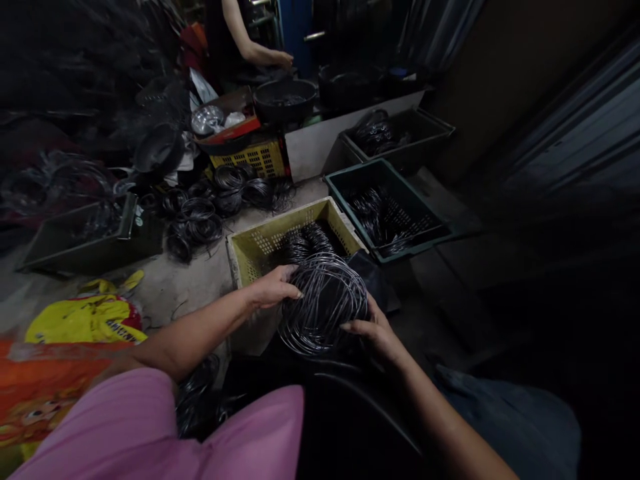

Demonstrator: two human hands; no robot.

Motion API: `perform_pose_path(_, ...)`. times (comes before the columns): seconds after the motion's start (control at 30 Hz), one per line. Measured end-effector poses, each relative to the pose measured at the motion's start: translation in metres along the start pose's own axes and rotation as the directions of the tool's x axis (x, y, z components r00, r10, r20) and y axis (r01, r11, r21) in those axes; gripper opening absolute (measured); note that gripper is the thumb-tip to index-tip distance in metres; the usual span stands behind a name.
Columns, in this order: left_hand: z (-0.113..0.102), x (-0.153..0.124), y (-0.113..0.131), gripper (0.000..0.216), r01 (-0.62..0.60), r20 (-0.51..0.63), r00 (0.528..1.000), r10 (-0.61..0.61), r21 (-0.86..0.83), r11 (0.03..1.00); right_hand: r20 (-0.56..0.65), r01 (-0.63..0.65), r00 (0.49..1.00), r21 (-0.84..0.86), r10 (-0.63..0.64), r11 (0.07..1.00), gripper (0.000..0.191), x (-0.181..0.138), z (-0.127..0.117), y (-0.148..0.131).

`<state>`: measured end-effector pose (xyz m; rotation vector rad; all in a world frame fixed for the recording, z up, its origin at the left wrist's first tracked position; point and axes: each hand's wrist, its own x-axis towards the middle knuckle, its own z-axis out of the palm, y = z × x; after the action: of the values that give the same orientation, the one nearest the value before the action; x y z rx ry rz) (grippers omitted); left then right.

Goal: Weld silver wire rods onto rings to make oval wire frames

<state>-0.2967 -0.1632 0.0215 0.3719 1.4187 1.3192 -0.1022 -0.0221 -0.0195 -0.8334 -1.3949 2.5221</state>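
A round coil of thin dark wire (323,303) sits between my two hands, just in front of a yellow perforated crate (260,247). My left hand (273,287) grips the coil's left rim with fingers curled over it. My right hand (373,330) holds the right rim, thumb and fingers pressed on the wire. More dark wire coils (305,241) lie inside the yellow crate. My pink-clothed knees show at the bottom.
A green crate (430,230) holds loose wire on the right, another bin (435,130) behind it. Wire coils (203,213) pile on the floor left of centre. A dark tray (75,243), yellow and orange bags (90,320) lie left. Another person's arm (250,47) reaches at the back.
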Motion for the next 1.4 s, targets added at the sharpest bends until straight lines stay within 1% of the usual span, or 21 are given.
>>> perform_pose_path(0.17,0.001,-0.002,0.001,0.036,0.028,-0.036,0.999,-0.028,-0.007,1.000,0.012,-0.008,1.000,-0.013,0.008,1.000,0.090,0.004,-0.005,0.001)
perform_pose_path(0.27,-0.001,-0.004,0.003,0.033,0.017,-0.038,0.999,-0.017,0.001,1.000,-0.007,-0.013,1.000,-0.050,0.012,0.999,0.092,0.008,-0.005,0.002)
perform_pose_path(0.33,-0.004,-0.005,0.001,0.032,-0.001,-0.050,0.999,0.000,-0.004,1.000,0.004,-0.015,1.000,-0.065,0.016,0.998,0.094,0.010,-0.004,0.002)
perform_pose_path(0.47,-0.014,-0.004,-0.008,0.034,-0.030,-0.098,0.995,0.020,-0.100,0.995,0.083,-0.014,0.996,-0.090,0.021,0.996,0.098,0.015,-0.006,0.002)
perform_pose_path(0.53,-0.021,-0.003,-0.014,0.033,-0.030,-0.120,0.993,0.011,-0.156,0.987,0.106,-0.017,0.994,-0.101,0.028,0.995,0.098,0.019,-0.006,0.003)
perform_pose_path(0.63,-0.035,-0.002,-0.024,0.031,-0.009,-0.140,0.990,-0.020,-0.207,0.978,0.139,-0.032,0.989,-0.072,0.042,0.997,0.094,0.026,-0.003,0.005)
perform_pose_path(0.77,-0.048,0.000,-0.035,0.030,0.047,-0.109,0.991,-0.081,-0.278,0.959,0.187,-0.056,0.980,-0.075,0.069,0.996,0.088,0.035,0.011,0.006)
perform_pose_path(0.93,-0.053,0.002,-0.038,0.032,0.104,-0.012,0.993,-0.116,-0.369,0.924,0.165,-0.111,0.978,-0.099,0.126,0.989,0.095,0.043,0.029,0.004)
perform_pose_path(1.0,-0.054,0.003,-0.039,0.030,0.096,-0.002,0.994,-0.106,-0.395,0.913,0.157,-0.131,0.977,-0.098,0.145,0.986,0.096,0.045,0.032,0.004)
perform_pose_path(1.13,-0.056,0.003,-0.047,0.030,0.047,-0.048,0.996,-0.075,-0.433,0.900,0.159,-0.162,0.972,-0.088,0.175,0.983,0.092,0.049,0.033,0.004)
perform_pose_path(1.23,-0.056,0.001,-0.052,0.033,0.031,-0.063,0.996,-0.067,-0.466,0.884,0.171,-0.165,0.969,-0.082,0.177,0.983,0.086,0.049,0.033,0.004)
perform_pose_path(1.3,-0.057,-0.002,-0.053,0.034,0.029,-0.074,0.995,-0.073,-0.479,0.877,0.174,-0.185,0.965,-0.074,0.195,0.980,0.086,0.048,0.032,0.006)
perform_pose_path(1.4,-0.063,-0.009,-0.052,0.034,0.028,-0.155,0.982,-0.112,-0.466,0.884,0.146,-0.234,0.961,-0.012,0.233,0.972,0.090,0.046,0.029,0.010)
